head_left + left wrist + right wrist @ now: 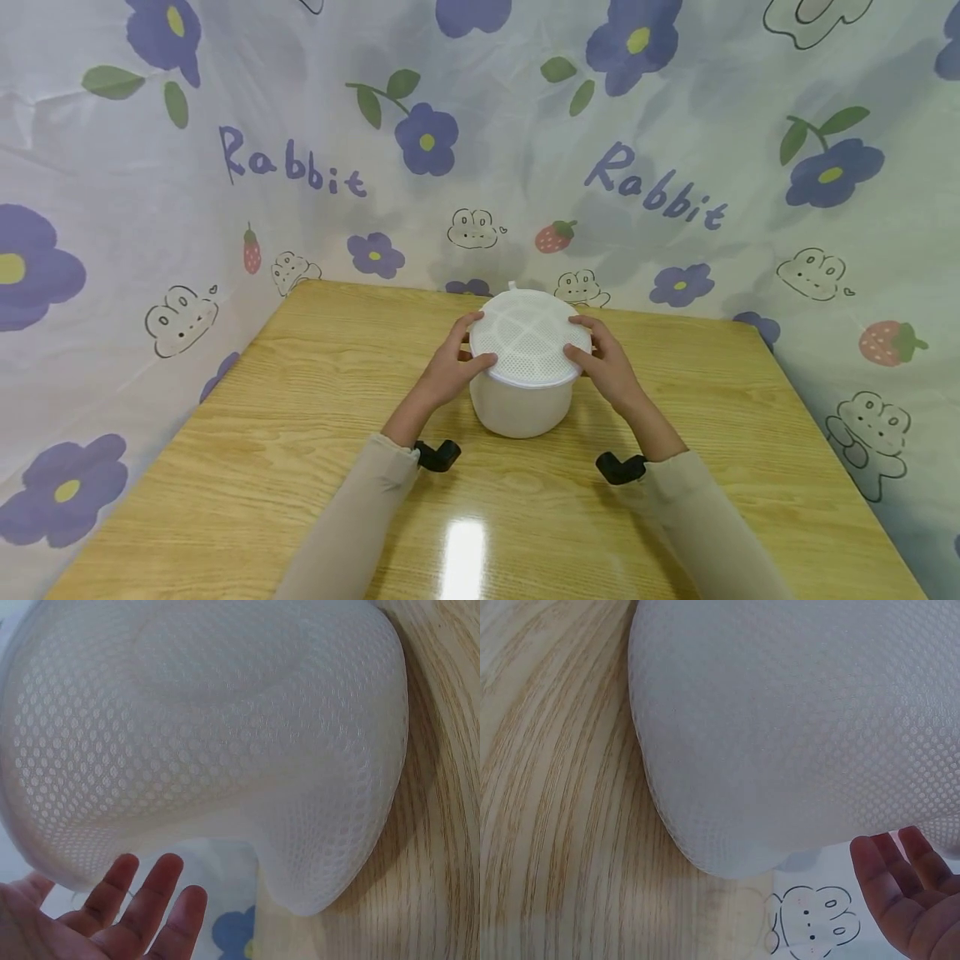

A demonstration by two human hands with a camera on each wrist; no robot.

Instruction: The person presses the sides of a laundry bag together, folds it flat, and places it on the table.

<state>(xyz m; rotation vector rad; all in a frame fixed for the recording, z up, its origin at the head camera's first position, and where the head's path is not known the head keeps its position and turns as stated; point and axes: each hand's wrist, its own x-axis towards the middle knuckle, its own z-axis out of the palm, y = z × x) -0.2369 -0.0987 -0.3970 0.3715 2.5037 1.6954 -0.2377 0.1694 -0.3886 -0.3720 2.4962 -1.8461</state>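
A round white mesh laundry bag point(523, 408) stands upright on the table, its flat mesh top edged by a smooth rim and a small tab sticking up at the back. My left hand point(450, 367) holds the left side of the rim, thumb on top and fingers down the side. On the opposite side, my right hand point(611, 367) grips the rim the same way. The left wrist view shows the mesh wall point(225, 735) dented inward near the left fingers point(176, 922). In the right wrist view, the right fingers point(881, 874) curl under the bag's edge.
The wooden table point(337, 367) reaches back to a cloth backdrop point(510, 133) printed with flowers, rabbits and strawberries, which also rises along both sides. Black wrist mounts point(438, 456) sit at both cuffs. A bright light reflection lies on the near tabletop.
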